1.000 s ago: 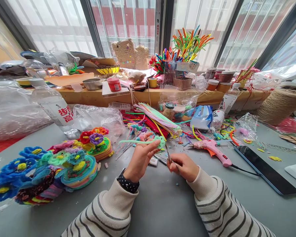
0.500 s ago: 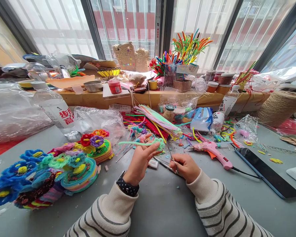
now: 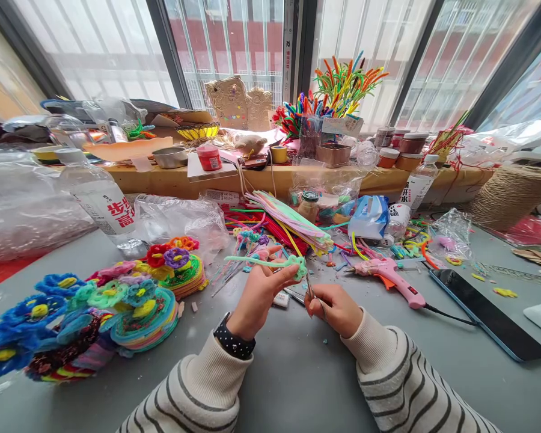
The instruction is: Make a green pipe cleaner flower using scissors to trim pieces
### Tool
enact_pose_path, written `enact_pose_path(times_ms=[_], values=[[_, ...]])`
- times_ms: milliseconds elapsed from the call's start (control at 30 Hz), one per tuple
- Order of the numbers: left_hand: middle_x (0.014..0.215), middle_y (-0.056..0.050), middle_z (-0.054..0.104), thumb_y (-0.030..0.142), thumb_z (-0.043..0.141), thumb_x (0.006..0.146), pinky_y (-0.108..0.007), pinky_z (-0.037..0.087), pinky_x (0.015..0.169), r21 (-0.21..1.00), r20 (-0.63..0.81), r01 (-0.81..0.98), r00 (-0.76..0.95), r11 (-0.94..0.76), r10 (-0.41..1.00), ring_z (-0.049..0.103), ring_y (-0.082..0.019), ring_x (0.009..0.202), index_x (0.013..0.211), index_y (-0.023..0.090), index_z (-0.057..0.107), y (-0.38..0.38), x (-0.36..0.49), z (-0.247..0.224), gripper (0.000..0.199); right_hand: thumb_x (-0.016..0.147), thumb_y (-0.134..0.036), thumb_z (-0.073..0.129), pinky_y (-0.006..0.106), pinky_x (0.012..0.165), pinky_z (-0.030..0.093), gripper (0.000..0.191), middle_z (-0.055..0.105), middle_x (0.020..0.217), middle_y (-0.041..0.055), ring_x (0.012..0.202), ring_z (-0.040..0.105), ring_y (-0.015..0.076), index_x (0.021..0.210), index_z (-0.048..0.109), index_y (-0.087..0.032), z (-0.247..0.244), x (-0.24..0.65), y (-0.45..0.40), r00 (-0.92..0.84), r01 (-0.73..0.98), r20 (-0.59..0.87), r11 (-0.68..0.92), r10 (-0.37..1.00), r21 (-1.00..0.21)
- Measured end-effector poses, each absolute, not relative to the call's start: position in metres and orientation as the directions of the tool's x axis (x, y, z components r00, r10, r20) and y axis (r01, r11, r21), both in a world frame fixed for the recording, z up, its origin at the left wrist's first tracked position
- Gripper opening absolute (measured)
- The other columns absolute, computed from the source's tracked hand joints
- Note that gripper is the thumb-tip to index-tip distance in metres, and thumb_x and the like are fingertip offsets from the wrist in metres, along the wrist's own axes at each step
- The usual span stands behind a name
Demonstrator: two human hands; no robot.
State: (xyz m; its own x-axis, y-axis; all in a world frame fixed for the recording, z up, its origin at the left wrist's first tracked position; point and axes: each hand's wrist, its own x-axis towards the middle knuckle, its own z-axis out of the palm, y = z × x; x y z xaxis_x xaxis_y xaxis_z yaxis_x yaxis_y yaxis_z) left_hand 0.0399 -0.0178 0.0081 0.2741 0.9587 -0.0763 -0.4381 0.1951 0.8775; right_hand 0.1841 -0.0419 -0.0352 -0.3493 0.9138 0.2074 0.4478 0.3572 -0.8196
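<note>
Grey table (image 3: 297, 385) beneath; left hand (image 3: 259, 297) pinches the green flower (image 3: 300, 264) at its thumb tip, right hand (image 3: 336, 305) grips scissors (image 3: 310, 287), perhaps touching it; best hold steady, blades clear of skin

Left grip (image 3: 256, 297) pinched, right grip (image 3: 337, 308) curled, sleeved forearms (image 3: 201, 385) angled inward

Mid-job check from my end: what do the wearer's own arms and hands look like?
Both sleeves are pale with thin dark wavy stripes, ending in plain ribbed cream cuffs. A black band with white dots circles the left wrist, like a watch strap. No gloves cover the grip of the left hand or right hand.
</note>
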Motion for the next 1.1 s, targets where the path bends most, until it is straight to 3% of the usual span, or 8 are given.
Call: enact_pose_path(times_ms=[167, 267, 467, 600, 733, 900, 1100], values=[[0.070, 0.000, 0.057, 0.013, 0.066, 0.057, -0.029, 0.047, 0.065, 0.886, -0.074, -0.428, 0.248, 0.178, 0.966, 0.057, -0.014, 0.069, 0.094, 0.017, 0.044, -0.0177, 0.0412, 0.0097, 0.043, 0.069, -0.067, 0.026, 0.022, 0.048, 0.031, 0.057, 0.042, 0.046, -0.0014, 0.046, 0.037, 0.0092, 0.047, 0.040, -0.017, -0.0329, 0.1834, -0.0428, -0.314, 0.432, 0.202, 0.329, 0.928, -0.839], [0.069, -0.001, 0.055, 0.015, 0.066, 0.057, -0.029, 0.046, 0.065, 0.899, -0.073, -0.405, 0.242, 0.169, 0.968, 0.056, -0.014, 0.070, 0.081, 0.014, 0.048, -0.0174, 0.0409, 0.0102, 0.030, 0.069, -0.066, 0.028, 0.022, 0.048, 0.030, 0.056, 0.043, 0.046, -0.0011, 0.046, 0.038, 0.0090, 0.047, 0.041, -0.016, -0.0335, 0.1842, -0.0427, -0.320, 0.414, 0.202, 0.328, 0.926, -0.849], [0.087, -0.005, 0.053, 0.015, 0.067, 0.056, -0.026, 0.046, 0.064, 0.905, -0.080, -0.389, 0.244, 0.173, 0.967, 0.054, -0.013, 0.074, 0.069, 0.013, 0.050, -0.0179, 0.0401, 0.0110, 0.021, 0.069, -0.068, 0.022, 0.021, 0.045, 0.026, 0.061, 0.036, 0.046, -0.0029, 0.044, 0.033, 0.0080, 0.052, 0.047, -0.015, -0.0365, 0.1831, -0.0430, -0.408, 0.274, 0.219, 0.347, 0.886, -0.897], [0.084, -0.004, 0.054, 0.017, 0.065, 0.058, -0.027, 0.046, 0.067, 0.909, -0.071, -0.380, 0.264, 0.171, 0.962, 0.055, -0.012, 0.073, 0.068, 0.013, 0.049, -0.0181, 0.0394, 0.0090, 0.019, 0.069, -0.068, 0.024, 0.021, 0.044, 0.025, 0.061, 0.034, 0.045, -0.0036, 0.043, 0.030, 0.0073, 0.051, 0.047, -0.015, -0.0381, 0.1810, -0.0432, -0.400, 0.226, 0.214, 0.322, 0.891, -0.919], [0.078, -0.003, 0.055, 0.018, 0.064, 0.060, -0.028, 0.045, 0.068, 0.903, -0.054, -0.398, 0.273, 0.164, 0.960, 0.056, -0.012, 0.071, 0.077, 0.013, 0.049, -0.0175, 0.0386, 0.0065, 0.023, 0.069, -0.067, 0.027, 0.022, 0.047, 0.027, 0.059, 0.038, 0.046, -0.0023, 0.045, 0.034, 0.0083, 0.048, 0.046, -0.015, -0.0412, 0.1799, -0.0433, -0.346, 0.269, 0.211, 0.313, 0.914, -0.911], [0.074, 0.001, 0.056, 0.015, 0.062, 0.063, -0.025, 0.046, 0.066, 0.894, -0.051, -0.418, 0.256, 0.159, 0.965, 0.056, -0.011, 0.069, 0.102, 0.020, 0.039, -0.0158, 0.0374, 0.0091, 0.045, 0.068, -0.064, 0.035, 0.022, 0.046, 0.027, 0.055, 0.037, 0.042, -0.0029, 0.043, 0.034, 0.0078, 0.043, 0.041, -0.016, -0.0381, 0.1802, -0.0438, -0.260, 0.333, 0.200, 0.282, 0.945, -0.900], [0.076, 0.002, 0.054, 0.015, 0.060, 0.066, -0.031, 0.046, 0.072, 0.885, -0.037, -0.437, 0.286, 0.164, 0.958, 0.057, -0.011, 0.071, 0.111, 0.025, 0.032, -0.0154, 0.0351, 0.0109, 0.054, 0.065, -0.070, 0.028, 0.022, 0.046, 0.028, 0.059, 0.039, 0.044, -0.0022, 0.044, 0.035, 0.0086, 0.046, 0.043, -0.016, -0.0349, 0.1830, -0.0430, -0.257, 0.359, 0.186, 0.272, 0.948, -0.893]])
